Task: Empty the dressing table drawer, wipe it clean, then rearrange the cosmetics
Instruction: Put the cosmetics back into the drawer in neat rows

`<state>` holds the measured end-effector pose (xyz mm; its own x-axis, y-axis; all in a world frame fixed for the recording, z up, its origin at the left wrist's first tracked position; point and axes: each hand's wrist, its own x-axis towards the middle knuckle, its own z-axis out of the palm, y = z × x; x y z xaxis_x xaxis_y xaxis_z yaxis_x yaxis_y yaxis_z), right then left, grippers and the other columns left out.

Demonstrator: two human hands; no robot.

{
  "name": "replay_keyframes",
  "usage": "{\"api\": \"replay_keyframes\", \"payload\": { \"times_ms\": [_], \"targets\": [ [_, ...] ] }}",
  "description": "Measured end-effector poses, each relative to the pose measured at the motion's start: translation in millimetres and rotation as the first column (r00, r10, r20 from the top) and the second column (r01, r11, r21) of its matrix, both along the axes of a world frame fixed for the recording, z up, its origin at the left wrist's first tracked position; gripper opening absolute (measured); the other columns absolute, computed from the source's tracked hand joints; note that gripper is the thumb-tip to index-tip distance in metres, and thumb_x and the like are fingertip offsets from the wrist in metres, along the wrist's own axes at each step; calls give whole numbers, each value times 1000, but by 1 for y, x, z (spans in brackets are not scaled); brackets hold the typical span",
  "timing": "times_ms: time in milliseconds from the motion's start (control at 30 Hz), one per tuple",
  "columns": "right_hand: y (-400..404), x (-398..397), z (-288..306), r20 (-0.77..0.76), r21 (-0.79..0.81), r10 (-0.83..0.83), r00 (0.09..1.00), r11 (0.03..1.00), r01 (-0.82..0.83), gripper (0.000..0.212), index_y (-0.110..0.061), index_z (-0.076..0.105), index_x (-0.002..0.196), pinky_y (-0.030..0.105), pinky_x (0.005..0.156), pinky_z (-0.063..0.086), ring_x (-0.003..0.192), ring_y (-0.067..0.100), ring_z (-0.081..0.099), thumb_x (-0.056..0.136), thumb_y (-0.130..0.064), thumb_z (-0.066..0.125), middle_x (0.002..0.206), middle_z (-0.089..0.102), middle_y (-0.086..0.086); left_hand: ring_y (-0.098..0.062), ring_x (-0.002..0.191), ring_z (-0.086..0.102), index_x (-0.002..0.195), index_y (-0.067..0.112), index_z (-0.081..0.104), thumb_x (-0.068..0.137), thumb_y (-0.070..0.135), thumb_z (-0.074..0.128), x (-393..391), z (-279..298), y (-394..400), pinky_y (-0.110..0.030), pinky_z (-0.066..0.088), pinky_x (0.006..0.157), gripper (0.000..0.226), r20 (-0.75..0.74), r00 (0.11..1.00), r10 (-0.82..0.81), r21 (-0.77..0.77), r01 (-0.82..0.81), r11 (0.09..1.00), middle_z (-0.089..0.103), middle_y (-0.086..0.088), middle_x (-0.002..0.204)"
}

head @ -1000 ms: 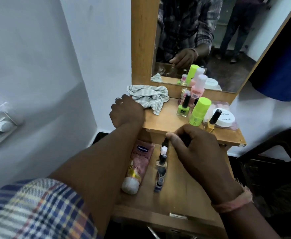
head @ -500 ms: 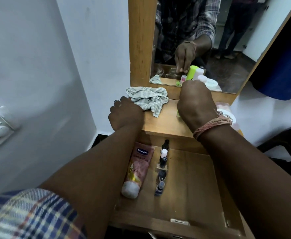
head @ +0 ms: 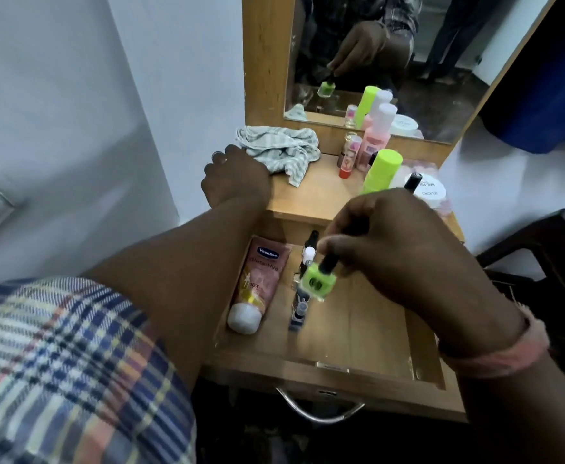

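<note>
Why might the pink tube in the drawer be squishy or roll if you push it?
The pink tube looks like soft plastic, flattening toward its far end, so it would probably squish when squeezed. It lies flat on the drawer floor, so a push would more likely slide it than roll it. Its round white cap might let that end turn slightly.

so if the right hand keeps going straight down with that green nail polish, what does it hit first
Probably the row of small bottles lying in the drawer. The right hand pinches the green nail polish by its black cap, right over that row, beside the Vaseline tube. Depth is unclear, so it might land on bare wood.
</note>
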<state>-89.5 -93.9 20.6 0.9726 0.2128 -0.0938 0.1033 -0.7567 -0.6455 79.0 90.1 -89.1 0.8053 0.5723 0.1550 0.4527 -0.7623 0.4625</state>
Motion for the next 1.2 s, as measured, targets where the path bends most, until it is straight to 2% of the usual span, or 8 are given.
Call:
{"api": "replay_keyframes", "payload": {
  "times_ms": [133, 233, 333, 500, 733, 1033, 1200],
  "targets": [
    [1, -28, -16, -134, -65, 86, 987, 993, -96, 10, -24, 71, 80, 34, 73, 61, 70, 2, 70, 88, -22, 76, 78, 75, -8, -30, 123, 56, 131, 16, 55, 98, 31, 49, -1, 0, 1, -40, 45, 94, 37, 17, 1000, 2, -5, -2, 1000, 58, -8, 133],
    [3, -35, -37, -85, -160, 128, 988, 977, -141, 9, -29, 71, 81, 28, 70, 57, 71, -1, 65, 86, -27, 77, 77, 72, -12, -31, 123, 57, 130, 15, 56, 98, 29, 48, -1, 0, 0, -40, 45, 95, 36, 32, 999, 8, -6, -8, 1000, 58, -8, 132],
    [6, -37, -61, -46, -149, 141, 989, 978, -146, 11, -32, 70, 80, 14, 65, 50, 80, -4, 62, 84, -26, 78, 81, 68, -15, -30, 122, 57, 130, 15, 56, 99, 29, 47, -1, 0, 0, -40, 46, 95, 36, 34, 999, 12, -2, -12, 1000, 58, -8, 132],
    [8, -40, -87, -19, -148, 112, 993, 982, -114, 8, -32, 70, 88, 9, 63, 44, 84, -4, 59, 85, -30, 77, 92, 68, -16, -29, 122, 57, 131, 16, 56, 99, 29, 48, 1, -2, 1, -39, 45, 94, 36, 28, 1000, 14, 10, -15, 1000, 58, -7, 133],
    [10, -45, -102, -5, -186, 131, 991, 974, -129, 12, -32, 65, 94, 8, 67, 39, 84, -7, 50, 87, -26, 73, 93, 55, -20, -29, 122, 57, 132, 17, 55, 99, 30, 48, 3, -2, 1, -39, 45, 94, 36, 21, 1000, 16, 5, -16, 1000, 57, -7, 133],
    [10, -53, -107, 64, -144, 134, 989, 982, -124, 12, -31, 64, 94, 14, 73, 43, 87, 0, 53, 88, -24, 71, 97, 57, -16, -28, 118, 58, 129, 17, 57, 98, 32, 50, 4, -4, 1, -39, 47, 93, 35, 32, 999, 10, 7, -10, 1000, 59, -6, 129],
    [7, -56, -106, 78, -93, 103, 992, 991, -96, 15, -33, 62, 94, 14, 67, 43, 83, -3, 54, 86, -31, 74, 91, 56, -18, -29, 120, 57, 131, 17, 56, 99, 31, 48, 3, -2, 1, -39, 46, 93, 36, 14, 1000, 12, 4, -12, 1000, 58, -7, 131]
  ]
}}
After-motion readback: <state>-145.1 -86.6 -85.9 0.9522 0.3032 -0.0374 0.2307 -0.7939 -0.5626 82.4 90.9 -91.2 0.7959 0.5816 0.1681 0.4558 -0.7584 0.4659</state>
